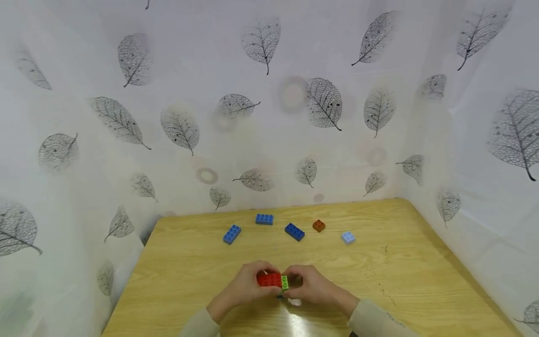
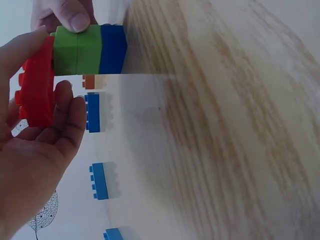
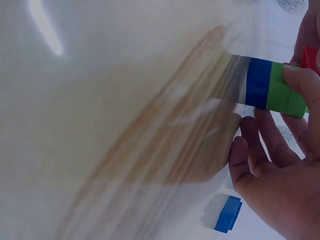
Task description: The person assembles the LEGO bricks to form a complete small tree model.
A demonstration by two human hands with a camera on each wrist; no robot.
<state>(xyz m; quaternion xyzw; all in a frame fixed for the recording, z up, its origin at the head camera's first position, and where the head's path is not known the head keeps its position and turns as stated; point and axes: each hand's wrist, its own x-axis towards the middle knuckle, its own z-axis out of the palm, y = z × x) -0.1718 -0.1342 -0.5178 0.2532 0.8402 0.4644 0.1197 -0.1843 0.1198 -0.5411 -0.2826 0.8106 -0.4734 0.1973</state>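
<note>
Pale beige sleeves (image 1: 375,319), dark marking (image 1: 395,320) on right

White leaf-printed sheeting (image 1: 269,145) hangs around a wood-grain tabletop (image 1: 185,267)

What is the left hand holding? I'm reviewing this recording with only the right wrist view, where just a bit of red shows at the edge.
Observer: The left wrist view shows the left hand gripping a long red brick.
Operator: I can see one loose blue brick. Does a loose brick of any other colour lie on the table?
Observer: Yes, in the head view a small orange-brown brick lies toward the table's far edge.
</note>
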